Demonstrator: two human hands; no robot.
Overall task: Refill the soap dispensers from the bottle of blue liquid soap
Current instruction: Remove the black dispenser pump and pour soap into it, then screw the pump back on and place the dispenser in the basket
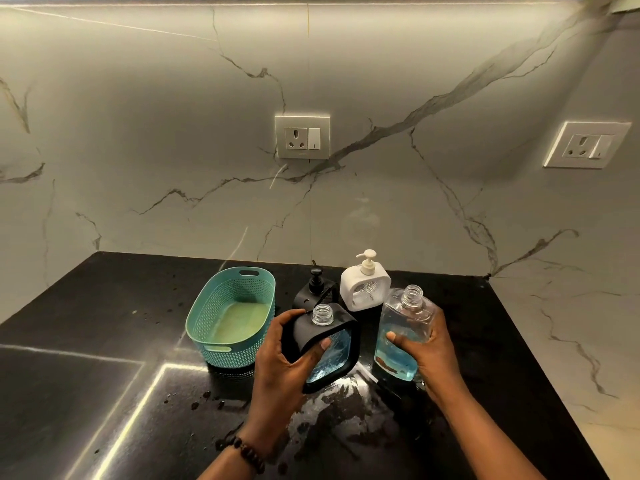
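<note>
The left hand [280, 355] grips the black-framed dispenser [325, 344], uncapped, tilted, and showing blue soap inside, so its refill looks done or nearly so. Just right of it, the right hand [429, 355] is closed round the open soap bottle [401, 337], held upright and roughly half full. Behind the black-framed dispenser, the white dispenser [365, 289] stands on the worktop [104, 341] with its pump on and appears empty: probably still to be filled. A black pump [316, 282] waits beside it; a teal basket [232, 313] sits to the left.
</note>
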